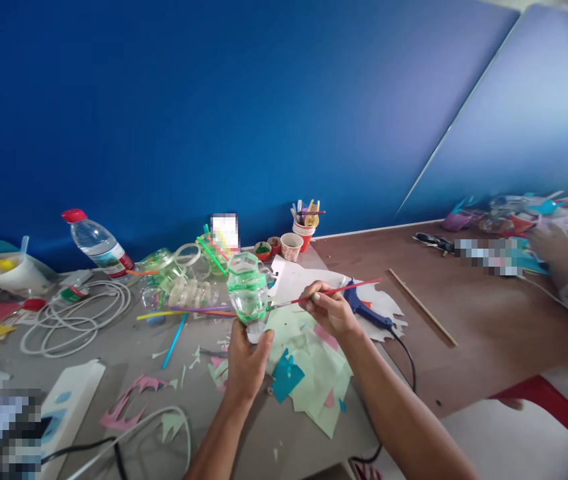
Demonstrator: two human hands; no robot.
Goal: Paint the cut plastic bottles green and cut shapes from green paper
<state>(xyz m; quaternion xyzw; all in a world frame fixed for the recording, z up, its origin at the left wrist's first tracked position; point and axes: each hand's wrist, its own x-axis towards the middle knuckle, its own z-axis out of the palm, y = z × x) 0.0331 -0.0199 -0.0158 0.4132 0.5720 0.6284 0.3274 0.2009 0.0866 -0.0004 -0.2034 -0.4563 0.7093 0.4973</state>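
Observation:
My left hand [249, 357] grips the neck end of a cut clear plastic bottle [248, 293], held upside down above the table with green paint on its rim and sides. Between the fingers of my right hand [331, 308] is a thin red paintbrush [351, 287]. Its tip points left and meets or nearly meets the bottle's lower right side. Behind the bottle stand a patterned paper cup [291, 247] and a small cup with green paint [263, 251]. Under my hands lie pale green paper scraps [321, 377] and a blue paper piece [287, 375].
A blue glue gun [371, 313] with a black cord lies right of my right hand. A wooden stick [421, 307] rests farther right. Left are a red-capped water bottle [99, 243], a coiled white cable [77, 317] and a power strip [71, 407]. Another person's arm [559, 257] shows at far right.

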